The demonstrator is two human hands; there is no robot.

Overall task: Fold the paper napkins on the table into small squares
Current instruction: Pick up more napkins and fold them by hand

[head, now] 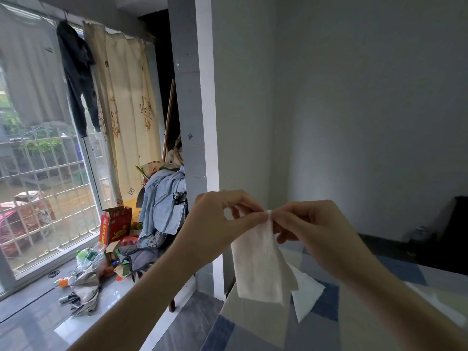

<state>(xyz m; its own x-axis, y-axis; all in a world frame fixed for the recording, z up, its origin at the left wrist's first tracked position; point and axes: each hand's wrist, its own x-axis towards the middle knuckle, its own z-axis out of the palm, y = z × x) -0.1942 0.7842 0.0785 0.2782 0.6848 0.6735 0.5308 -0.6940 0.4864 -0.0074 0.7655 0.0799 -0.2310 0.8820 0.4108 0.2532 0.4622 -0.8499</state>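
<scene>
Pinching the top corner of a white paper napkin (258, 264) with both hands, raised above the counter (354, 312). Left hand (222, 219) curled, thumb and forefinger closed on the corner; right hand (311, 229) likewise, fingertips meeting the left's. Hanging down from that pinch, partly folded, clear of the checked counter top. Lying flat beneath and just right of it, a second napkin (306, 297).

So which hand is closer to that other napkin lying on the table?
Right. The right hand is up above the flat napkin; the left hand is farther left.
</scene>
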